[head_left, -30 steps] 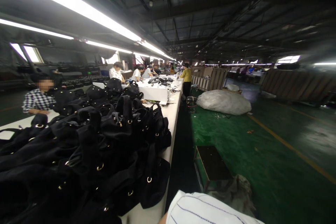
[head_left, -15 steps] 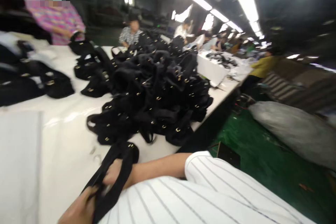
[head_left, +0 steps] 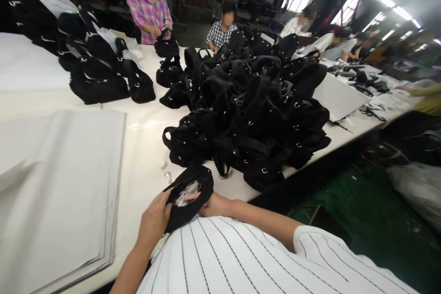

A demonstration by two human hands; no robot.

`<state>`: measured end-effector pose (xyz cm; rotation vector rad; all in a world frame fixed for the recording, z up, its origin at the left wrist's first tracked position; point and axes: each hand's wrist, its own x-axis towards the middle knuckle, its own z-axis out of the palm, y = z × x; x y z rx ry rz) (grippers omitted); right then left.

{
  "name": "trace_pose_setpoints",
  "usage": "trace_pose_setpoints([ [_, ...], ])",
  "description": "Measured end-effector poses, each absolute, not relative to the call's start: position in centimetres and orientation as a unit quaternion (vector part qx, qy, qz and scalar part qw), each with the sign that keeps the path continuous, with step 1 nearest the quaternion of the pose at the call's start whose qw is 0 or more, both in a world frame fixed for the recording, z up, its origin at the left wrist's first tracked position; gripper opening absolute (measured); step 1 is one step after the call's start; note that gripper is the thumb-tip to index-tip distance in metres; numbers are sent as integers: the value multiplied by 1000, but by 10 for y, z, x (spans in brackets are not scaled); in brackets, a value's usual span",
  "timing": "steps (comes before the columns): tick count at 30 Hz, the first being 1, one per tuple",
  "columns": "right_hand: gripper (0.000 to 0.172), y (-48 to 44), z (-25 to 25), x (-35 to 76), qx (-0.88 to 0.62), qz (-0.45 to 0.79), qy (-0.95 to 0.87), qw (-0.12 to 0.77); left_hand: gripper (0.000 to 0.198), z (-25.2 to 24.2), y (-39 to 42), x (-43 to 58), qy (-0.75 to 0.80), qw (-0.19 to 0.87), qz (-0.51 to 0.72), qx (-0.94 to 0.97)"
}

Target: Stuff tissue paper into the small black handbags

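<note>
A small black bag [head_left: 206, 183] is at the table's near edge, against my striped shirt, its mouth facing up. Crumpled white stuffing, paper-like, [head_left: 186, 194] shows inside. My left hand [head_left: 155, 217] grips the bag's left side, fingertips over the rim. On the opposite side my right hand [head_left: 212, 204] is closed on the rim, with a digit reaching into the mouth by the stuffing; its other fingers are partly hidden by the fabric. Just beyond lies a big heap of black bags [head_left: 237, 115] with gold-coloured rings.
At left lies a stack of white paper sheets [head_left: 69, 183]. Stuffed black bags [head_left: 99, 87] stand in rows at the far left. Small scraps [head_left: 167, 176] lie near my hands. Co-workers, one in a plaid shirt [head_left: 149, 11], stand across the white table [head_left: 141, 147].
My view has swung left and steadied. The bag has turned so its mouth now faces up with white stuffing showing, and my hands have moved apart to opposite sides of it.
</note>
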<state>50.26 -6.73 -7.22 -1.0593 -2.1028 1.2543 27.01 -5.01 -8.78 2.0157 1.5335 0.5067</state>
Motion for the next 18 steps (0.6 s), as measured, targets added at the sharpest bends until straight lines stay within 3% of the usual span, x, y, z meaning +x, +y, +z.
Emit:
trace_pose_setpoints([
  [2, 32, -78, -70, 514, -495, 514, -654, 252, 40, -99, -44, 259, 612, 303, 220, 696],
  [4, 24, -81, -73, 520, -609, 494, -576, 230, 47, -109, -38, 249, 661, 359, 266, 603],
  [6, 31, -76, -80, 519, -662, 469, -545, 211, 55, -114, -34, 245, 672, 422, 314, 521],
  [10, 73, -55, -88, 500, -660, 528, -499, 191, 58, -102, -43, 253, 687, 457, 376, 422],
  [12, 85, -46, -86, 485, -637, 556, -494, 201, 58, -88, -57, 256, 710, 457, 402, 355],
  [15, 79, -31, -73, 459, -555, 570, -541, 273, 58, -66, -76, 255, 724, 435, 470, 258],
  [18, 74, -10, -51, 436, -514, 508, -596, 350, 61, -54, -86, 260, 694, 417, 528, 258],
])
